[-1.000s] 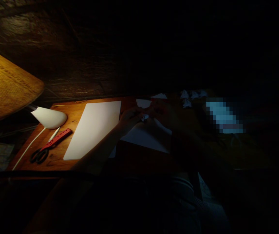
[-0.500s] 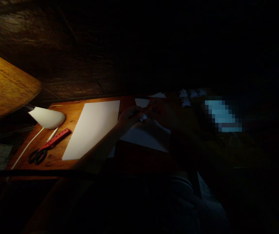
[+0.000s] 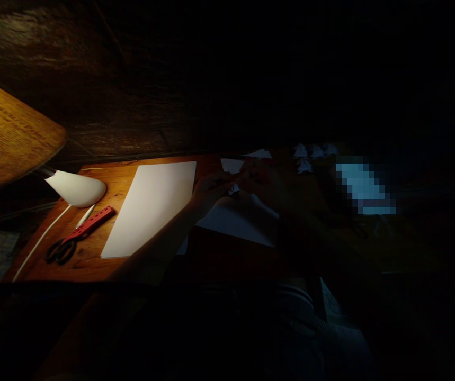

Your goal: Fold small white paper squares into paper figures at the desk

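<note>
Holding a small crumpled paper piece (image 3: 233,189) up in the fingertips of the left hand (image 3: 210,189), just right of the white paper stack (image 3: 151,211). Brought close beside, at the same piece: the right hand (image 3: 261,182), too dark to tell whether closed on it. Probably held by both sets of fingertips to keep so small an item steady and shapeable. Laid below the hands, right of the stack: a white sheet (image 3: 239,227), likely within easy reach there. Grouped farther right of the stack, near the far edge: several crumpled paper shapes (image 3: 303,166), apparently set aside to leave room for working. Placed left of the stack on the wooden tabletop (image 3: 92,270): black-handled scissors (image 3: 65,252) with a red upper part, and a white pen (image 3: 85,216), seemingly parked out of the way of the hands. Standing farther left: a white lamp base (image 3: 77,189), presumably there to light the stack. Relative to the hands: crumpled piece between the fingertips, at the near side, above the sheet; stack to the left, partly under the left forearm (image 3: 167,233); finished-looking shapes to the right, well apart.
</note>
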A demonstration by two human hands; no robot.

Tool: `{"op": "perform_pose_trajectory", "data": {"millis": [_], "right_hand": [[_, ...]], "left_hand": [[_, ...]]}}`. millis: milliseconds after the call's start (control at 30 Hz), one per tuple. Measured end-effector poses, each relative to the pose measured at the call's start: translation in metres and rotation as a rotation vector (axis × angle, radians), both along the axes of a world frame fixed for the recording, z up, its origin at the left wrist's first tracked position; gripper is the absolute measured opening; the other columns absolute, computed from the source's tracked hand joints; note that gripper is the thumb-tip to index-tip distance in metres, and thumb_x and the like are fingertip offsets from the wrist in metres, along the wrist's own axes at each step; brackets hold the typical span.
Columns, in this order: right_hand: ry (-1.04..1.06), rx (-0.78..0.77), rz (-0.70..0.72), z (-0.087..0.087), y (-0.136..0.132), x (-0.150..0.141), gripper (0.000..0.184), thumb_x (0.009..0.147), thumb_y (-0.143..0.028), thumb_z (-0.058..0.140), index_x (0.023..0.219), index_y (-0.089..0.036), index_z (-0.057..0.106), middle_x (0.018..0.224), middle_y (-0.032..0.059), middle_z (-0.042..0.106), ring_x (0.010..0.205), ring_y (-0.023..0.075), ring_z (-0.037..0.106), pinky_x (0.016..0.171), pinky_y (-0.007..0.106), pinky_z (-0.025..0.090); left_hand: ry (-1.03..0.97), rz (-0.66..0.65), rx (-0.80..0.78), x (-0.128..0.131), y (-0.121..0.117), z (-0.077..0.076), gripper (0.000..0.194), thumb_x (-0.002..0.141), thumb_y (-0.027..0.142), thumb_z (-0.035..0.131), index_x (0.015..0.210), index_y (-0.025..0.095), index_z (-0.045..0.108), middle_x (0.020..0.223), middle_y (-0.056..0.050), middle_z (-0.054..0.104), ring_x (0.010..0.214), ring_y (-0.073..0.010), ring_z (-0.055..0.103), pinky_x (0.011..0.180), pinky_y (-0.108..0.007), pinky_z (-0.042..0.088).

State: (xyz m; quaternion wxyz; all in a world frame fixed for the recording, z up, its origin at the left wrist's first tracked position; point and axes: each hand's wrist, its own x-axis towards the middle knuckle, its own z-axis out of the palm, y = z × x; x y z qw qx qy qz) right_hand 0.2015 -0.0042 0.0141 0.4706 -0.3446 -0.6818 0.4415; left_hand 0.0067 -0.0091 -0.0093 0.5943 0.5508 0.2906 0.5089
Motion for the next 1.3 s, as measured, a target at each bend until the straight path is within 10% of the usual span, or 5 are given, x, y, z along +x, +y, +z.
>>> {"op": "perform_pose_trajectory", "data": {"millis": [1300], "right_hand": [[-0.136,0.115,-0.145,0.0037,-0.0009,-0.0011,0.038,0.081,-0.051,0.083,0.068,-0.020,0.064,0.101,0.0073,0.060,0.089,0.0193,0.057,0.073,0.033,0.050]], "left_hand": [[0.029,0.105,0.003,0.0011,0.0014,-0.0029,0.035,0.068,0.043,0.095,0.082,0.017,0.075,0.083,-0.004,0.076,0.075,-0.0155,0.072,0.073,-0.030,0.061]]}}
